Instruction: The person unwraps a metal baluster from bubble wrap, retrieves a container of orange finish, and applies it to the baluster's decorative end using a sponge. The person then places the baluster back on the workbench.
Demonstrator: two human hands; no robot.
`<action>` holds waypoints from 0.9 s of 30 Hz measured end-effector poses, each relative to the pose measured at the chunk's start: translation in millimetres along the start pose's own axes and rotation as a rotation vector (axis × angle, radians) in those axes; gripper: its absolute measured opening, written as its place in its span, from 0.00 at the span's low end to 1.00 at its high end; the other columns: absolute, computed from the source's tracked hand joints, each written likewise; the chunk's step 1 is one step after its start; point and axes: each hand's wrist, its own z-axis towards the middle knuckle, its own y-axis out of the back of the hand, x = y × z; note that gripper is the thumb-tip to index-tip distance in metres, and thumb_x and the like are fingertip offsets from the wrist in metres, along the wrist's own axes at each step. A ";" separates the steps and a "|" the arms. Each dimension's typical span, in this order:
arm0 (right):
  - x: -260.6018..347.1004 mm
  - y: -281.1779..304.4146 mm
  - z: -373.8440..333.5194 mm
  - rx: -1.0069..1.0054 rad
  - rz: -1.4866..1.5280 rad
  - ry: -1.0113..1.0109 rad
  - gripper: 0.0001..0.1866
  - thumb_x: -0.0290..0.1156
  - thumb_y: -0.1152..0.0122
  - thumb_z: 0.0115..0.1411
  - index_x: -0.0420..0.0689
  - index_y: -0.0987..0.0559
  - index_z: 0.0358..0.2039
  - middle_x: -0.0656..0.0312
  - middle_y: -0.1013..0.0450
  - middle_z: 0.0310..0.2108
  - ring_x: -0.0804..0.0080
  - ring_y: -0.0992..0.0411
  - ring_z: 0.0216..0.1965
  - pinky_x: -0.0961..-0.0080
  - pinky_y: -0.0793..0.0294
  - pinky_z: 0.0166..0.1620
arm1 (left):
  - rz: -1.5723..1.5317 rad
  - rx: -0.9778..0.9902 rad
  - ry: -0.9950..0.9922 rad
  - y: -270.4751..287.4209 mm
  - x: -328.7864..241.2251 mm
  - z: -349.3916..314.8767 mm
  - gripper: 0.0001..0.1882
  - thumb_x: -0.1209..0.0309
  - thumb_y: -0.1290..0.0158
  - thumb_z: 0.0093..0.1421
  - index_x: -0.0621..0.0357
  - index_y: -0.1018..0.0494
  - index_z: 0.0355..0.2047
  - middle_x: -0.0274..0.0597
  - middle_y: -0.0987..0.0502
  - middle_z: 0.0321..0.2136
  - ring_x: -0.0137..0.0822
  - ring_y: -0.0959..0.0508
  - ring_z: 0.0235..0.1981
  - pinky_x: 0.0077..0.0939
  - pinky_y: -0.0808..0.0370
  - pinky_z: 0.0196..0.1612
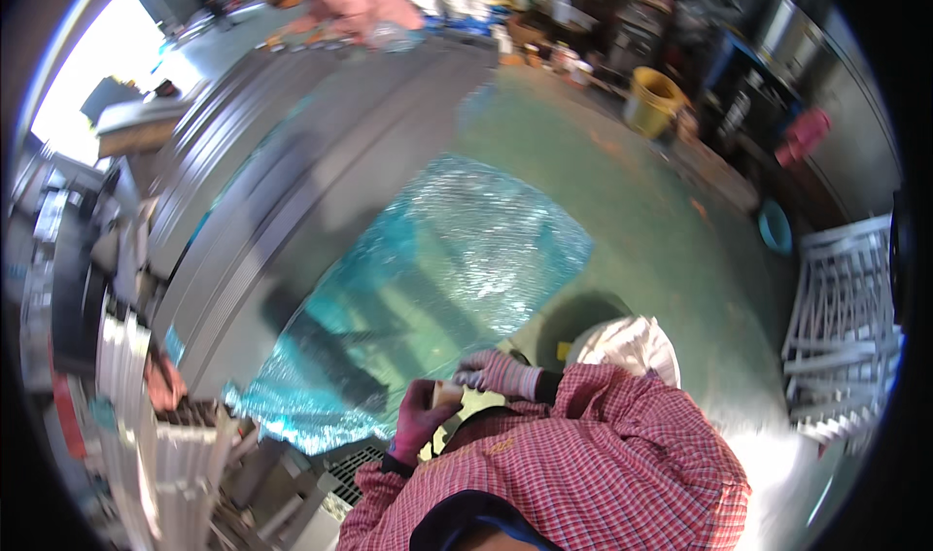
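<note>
My left hand, in a dark pink glove, is closed around a small pale tan object that looks like a roll of tape. Close by on its right, my right hand wears a striped white and pink glove. Its fingers are bent together at the object's edge; what they pinch is too small to make out. Both hands are in front of my chest, over the near edge of a crinkled, clear blue plastic sheet spread across the green floor.
Long grey metal profiles lie left of the sheet. A white bucket with a pale bag stands by my right arm. Beyond are a yellow bucket, a white rack and a person in pink bending over the far profile ends.
</note>
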 end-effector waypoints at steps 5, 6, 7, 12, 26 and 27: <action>-11.3 131.6 -67.2 -0.636 -0.658 -0.069 0.16 0.47 0.48 0.58 0.47 0.22 0.30 0.54 0.25 0.29 0.52 0.27 0.32 0.62 0.28 0.35 | 0.236 0.370 0.030 -106.7 -59.8 103.0 0.25 0.71 0.33 0.45 0.64 0.32 0.41 0.40 0.25 0.34 0.30 0.25 0.36 0.26 0.27 0.41; -13.2 157.7 -83.2 -0.762 -0.627 -0.139 0.18 0.48 0.49 0.59 0.46 0.22 0.29 0.54 0.25 0.27 0.53 0.27 0.31 0.62 0.28 0.34 | 0.227 0.432 0.041 -119.5 -57.5 119.6 0.25 0.71 0.34 0.45 0.64 0.32 0.41 0.40 0.25 0.34 0.30 0.25 0.36 0.26 0.27 0.41; -15.1 183.6 -99.6 -0.889 -0.585 -0.204 0.19 0.49 0.50 0.59 0.46 0.22 0.28 0.55 0.25 0.26 0.53 0.26 0.29 0.63 0.28 0.33 | 0.188 0.480 0.065 -133.0 -61.5 134.2 0.24 0.71 0.34 0.46 0.63 0.32 0.41 0.40 0.25 0.34 0.29 0.25 0.36 0.26 0.27 0.41; 31.6 241.6 -163.9 -0.989 -0.099 -0.417 0.20 0.46 0.51 0.63 0.41 0.20 0.33 0.56 0.24 0.24 0.65 0.26 0.26 0.73 0.27 0.34 | -0.069 0.569 0.142 -189.8 -70.0 205.8 0.25 0.69 0.42 0.56 0.62 0.37 0.51 0.40 0.27 0.37 0.29 0.26 0.36 0.23 0.27 0.40; 47.6 421.1 -80.3 -0.890 0.443 -0.091 0.21 0.28 0.37 0.55 0.37 0.31 0.48 0.63 0.28 0.40 0.78 0.30 0.40 0.81 0.31 0.46 | -0.515 0.528 -0.007 -388.0 -133.8 398.2 0.18 0.72 0.44 0.56 0.57 0.38 0.43 0.41 0.29 0.39 0.29 0.29 0.40 0.25 0.31 0.44; 50.3 439.2 -79.8 -0.938 0.440 -0.049 0.20 0.26 0.37 0.54 0.37 0.31 0.46 0.62 0.27 0.38 0.78 0.31 0.39 0.81 0.31 0.45 | -0.432 0.531 -0.030 -396.8 -125.1 419.8 0.17 0.72 0.43 0.56 0.57 0.37 0.42 0.40 0.28 0.39 0.29 0.29 0.40 0.25 0.31 0.44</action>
